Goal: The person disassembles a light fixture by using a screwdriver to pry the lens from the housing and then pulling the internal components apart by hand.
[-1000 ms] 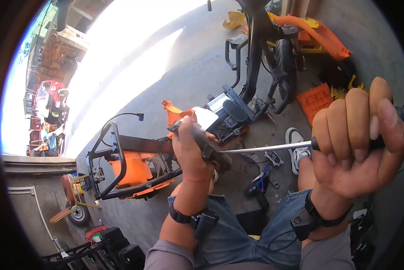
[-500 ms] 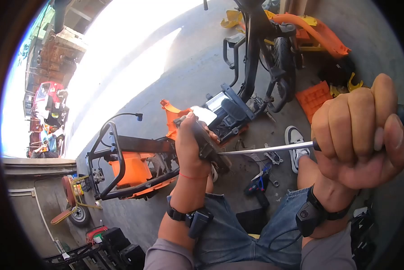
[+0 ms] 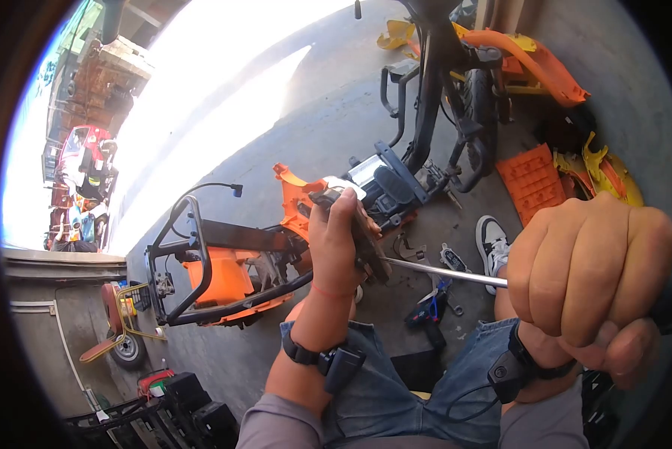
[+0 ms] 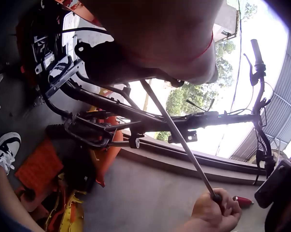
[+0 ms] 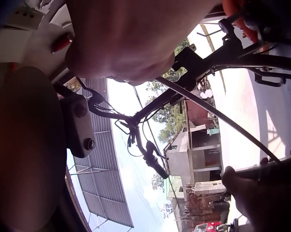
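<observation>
Right, I read this as the driving step. My left hand has its fingers wrapped round a dark part and holds it up above my knee, in front of the orange and black frame that lies on the concrete floor. My right hand is a tight fist round the handle of a long screwdriver. The handle is buried in my fingers, so I see only the bare steel shaft. That shaft runs from the fist across to the lower end of the part, and its tip meets the part just under my left fingers.

Whether the tip sits in a screw head I cannot tell. The head view hides it behind the part, and the left wrist view shows only the shaft vanishing under the palm. I judge that a fastener is being worked and is not yet free.

The next move, as I see it, calls for the shaft in line with the fastener, a steady push from the right fist as it turns, and a firm left grip so the part does not twist away. Loose tools and a shoe lie on the floor below, well apart from both hands.
</observation>
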A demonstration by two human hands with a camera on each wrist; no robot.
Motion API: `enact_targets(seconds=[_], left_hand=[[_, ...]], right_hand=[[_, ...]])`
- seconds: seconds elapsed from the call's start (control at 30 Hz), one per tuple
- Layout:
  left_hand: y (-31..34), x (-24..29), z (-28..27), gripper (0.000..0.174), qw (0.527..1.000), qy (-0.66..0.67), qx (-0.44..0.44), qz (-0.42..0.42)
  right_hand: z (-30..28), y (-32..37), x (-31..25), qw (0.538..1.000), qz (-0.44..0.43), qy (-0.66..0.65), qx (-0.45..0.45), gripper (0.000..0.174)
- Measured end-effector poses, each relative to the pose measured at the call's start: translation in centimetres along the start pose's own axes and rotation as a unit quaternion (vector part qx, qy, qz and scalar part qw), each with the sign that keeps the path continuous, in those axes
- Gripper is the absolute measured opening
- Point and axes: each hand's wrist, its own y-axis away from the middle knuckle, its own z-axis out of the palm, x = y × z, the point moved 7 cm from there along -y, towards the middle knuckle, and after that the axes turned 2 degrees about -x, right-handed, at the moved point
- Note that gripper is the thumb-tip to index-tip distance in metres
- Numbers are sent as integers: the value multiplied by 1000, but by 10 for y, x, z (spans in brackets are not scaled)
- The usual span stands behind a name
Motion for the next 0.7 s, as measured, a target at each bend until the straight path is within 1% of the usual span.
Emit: enact_targets(seconds=[0.03, 0.1, 0.13, 0.17, 0.2, 0.23, 0.27, 0.33, 0.4, 0.47, 0.6, 0.63, 0.7], left_hand=[[-3, -5, -3, 28, 999, 31, -1, -17], [-3, -8, -6, 28, 1000, 22, 2, -14], [-3, -7, -7, 27, 1000, 15, 5, -7], [-2, -6, -6, 27, 1000, 15, 5, -6], [1, 1, -8, 27, 999, 7, 35, 37], [4, 8, -11, 27, 995, -1, 66, 80], [7, 8, -8, 27, 995, 0, 66, 82], [18, 19, -8, 27, 978, -42, 108, 172], [19, 21, -8, 27, 979, -33, 110, 167], [21, 25, -13, 27, 964, -28, 146, 219], [22, 27, -10, 26, 956, -78, 143, 243], [18, 24, -12, 26, 959, -71, 132, 239], [15, 23, -13, 27, 962, -63, 121, 237]], right_hand=[[-7, 1, 1, 1000, 13, -23, 2, 26], [-20, 0, 6, 997, 38, -69, 3, 28], [-28, -1, 8, 999, 15, -49, 18, 24], [-37, 0, 7, 997, 0, -12, 76, 23], [-45, 2, 6, 990, -14, 24, 135, 23], [-54, 8, 6, 977, -35, 10, 209, 24], [-50, 8, 6, 978, -35, 10, 207, 24], [-50, 15, -1, 944, -63, 69, 318, 24], [-45, 13, 0, 948, -68, 61, 304, 25], [-55, 17, 3, 926, -74, 54, 366, 25], [-64, 19, 7, 918, -65, 55, 386, 25], [-65, 20, 7, 918, -65, 56, 387, 25], [-63, 15, 10, 939, -45, 53, 337, 24]])
